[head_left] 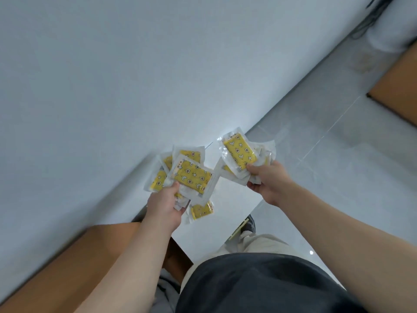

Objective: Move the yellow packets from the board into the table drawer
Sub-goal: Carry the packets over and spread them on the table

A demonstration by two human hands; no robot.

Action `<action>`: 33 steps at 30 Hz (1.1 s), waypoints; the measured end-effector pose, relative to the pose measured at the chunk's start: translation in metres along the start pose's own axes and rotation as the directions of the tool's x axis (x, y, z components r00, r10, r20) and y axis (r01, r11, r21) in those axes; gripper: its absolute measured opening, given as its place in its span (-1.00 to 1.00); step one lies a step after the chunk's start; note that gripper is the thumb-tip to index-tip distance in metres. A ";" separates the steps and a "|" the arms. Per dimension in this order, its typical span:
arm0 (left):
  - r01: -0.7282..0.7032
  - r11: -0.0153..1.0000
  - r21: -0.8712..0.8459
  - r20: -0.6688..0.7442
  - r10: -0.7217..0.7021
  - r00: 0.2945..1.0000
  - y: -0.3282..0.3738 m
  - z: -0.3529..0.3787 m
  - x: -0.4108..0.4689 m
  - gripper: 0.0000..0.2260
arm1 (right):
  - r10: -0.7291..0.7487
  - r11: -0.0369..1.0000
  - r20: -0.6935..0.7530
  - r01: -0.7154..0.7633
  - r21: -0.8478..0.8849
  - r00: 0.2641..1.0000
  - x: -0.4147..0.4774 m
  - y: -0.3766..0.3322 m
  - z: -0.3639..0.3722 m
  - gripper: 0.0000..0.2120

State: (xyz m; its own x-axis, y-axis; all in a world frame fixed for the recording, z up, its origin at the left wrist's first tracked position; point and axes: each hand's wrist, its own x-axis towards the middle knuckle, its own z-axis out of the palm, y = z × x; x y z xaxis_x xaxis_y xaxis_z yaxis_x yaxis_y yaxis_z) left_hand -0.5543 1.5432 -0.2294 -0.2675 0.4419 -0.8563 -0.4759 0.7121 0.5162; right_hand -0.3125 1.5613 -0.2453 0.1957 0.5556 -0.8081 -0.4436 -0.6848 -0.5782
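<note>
My left hand grips a fanned bunch of several yellow packets, each a yellow star-and-moon print pouch in clear wrap. One packet hangs lower, below the bunch. My right hand grips a second bunch of yellow packets, thumb on top. Both bunches are held in the air above the corner of a white surface. No open drawer is visible.
A brown wooden surface lies at the lower left beside a white wall. Grey tiled floor spreads to the right, with a brown cardboard box at the right edge. My legs and a shoe stand below.
</note>
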 end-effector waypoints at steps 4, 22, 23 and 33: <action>-0.029 0.998 0.049 0.116 0.024 0.993 0.026 0.030 -0.033 -0.77 | -0.068 0.991 -0.036 0.072 0.109 0.997 -0.033 -0.036 -0.014 -0.65; -0.199 0.955 0.222 0.602 0.026 0.798 0.082 0.179 -0.146 -0.79 | -0.240 0.816 -0.305 0.361 0.450 0.922 -0.156 -0.121 -0.087 -0.77; -0.203 0.950 0.236 0.615 0.016 0.788 0.078 0.185 -0.152 -0.79 | -0.244 0.803 -0.318 0.375 0.464 0.916 -0.161 -0.120 -0.093 -0.76; -0.269 0.876 0.401 0.687 -0.094 0.720 0.011 0.236 -0.206 -0.85 | -0.220 0.667 -0.426 0.454 0.591 0.878 -0.191 -0.092 -0.184 -0.66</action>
State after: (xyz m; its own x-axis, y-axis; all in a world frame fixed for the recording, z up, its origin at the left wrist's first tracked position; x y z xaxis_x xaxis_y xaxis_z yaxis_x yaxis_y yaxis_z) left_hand -0.3062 1.5888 -0.0427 0.4277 0.6266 -0.6515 -0.0091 0.7237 0.6901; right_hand -0.1477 1.4311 -0.0582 0.6419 0.4376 -0.6296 -0.7236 0.0741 -0.6862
